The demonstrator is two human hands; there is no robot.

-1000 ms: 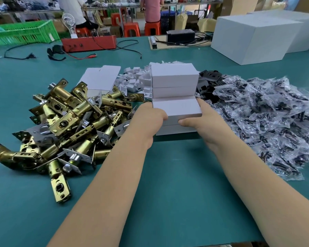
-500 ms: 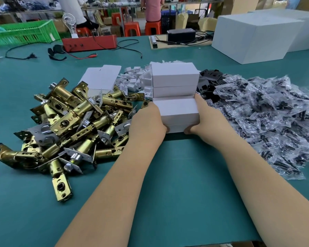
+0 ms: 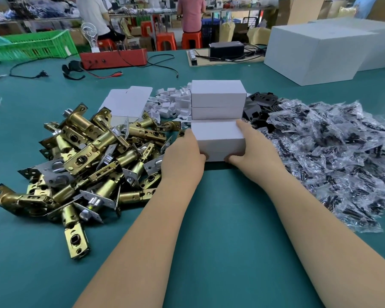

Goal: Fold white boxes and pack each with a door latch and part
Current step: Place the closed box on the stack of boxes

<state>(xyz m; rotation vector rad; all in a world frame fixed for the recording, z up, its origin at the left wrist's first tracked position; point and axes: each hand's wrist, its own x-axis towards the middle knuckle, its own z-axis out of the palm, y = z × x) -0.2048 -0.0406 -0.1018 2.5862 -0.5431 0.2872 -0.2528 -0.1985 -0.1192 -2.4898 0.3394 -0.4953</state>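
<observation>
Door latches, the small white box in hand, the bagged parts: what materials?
Door latches: metal, likely brass-plated steel; shiny gold bodies, silvery faceplates. Small white box, gripped by left hand and right hand: matte paperboard, crisp folded edges. Bagged parts: dark pieces, probably metal, in clear crinkled plastic bags.

Both hands [image 3: 182, 158] pushed the white box [image 3: 217, 134] against the stack [image 3: 218, 100].
</observation>
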